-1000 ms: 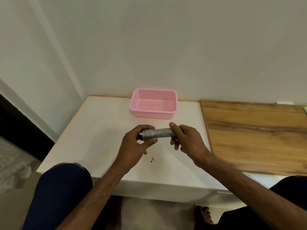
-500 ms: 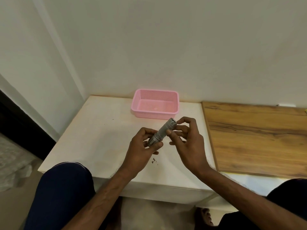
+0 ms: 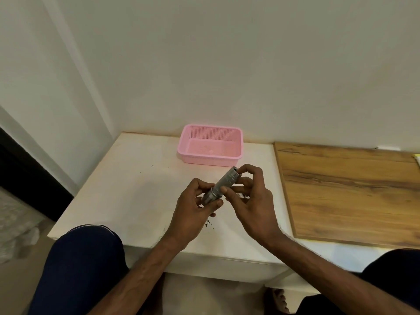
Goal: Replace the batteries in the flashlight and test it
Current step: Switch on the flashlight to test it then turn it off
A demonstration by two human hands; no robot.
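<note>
I see the left hand curled round the lower end of the tilted grey metal cylindrical flashlight. The right hand pinches its upper end, thumb against fingertips.

the flashlight is a short, grey metal cylinder with a dull sheen. it is held in the air over the white table, touching nothing but fingers. it lies tilted, its lower end down to the left and its upper end up to the right. the upper part carries a few raised rings, and a narrower collar sits near the lower part. the left hand grips the lower end, hiding its tip. the right hand pinches the upper part, thumb on the barrel, a fingertip at the top rim. the top end face looks dark; whether it is open cannot be told.
</note>
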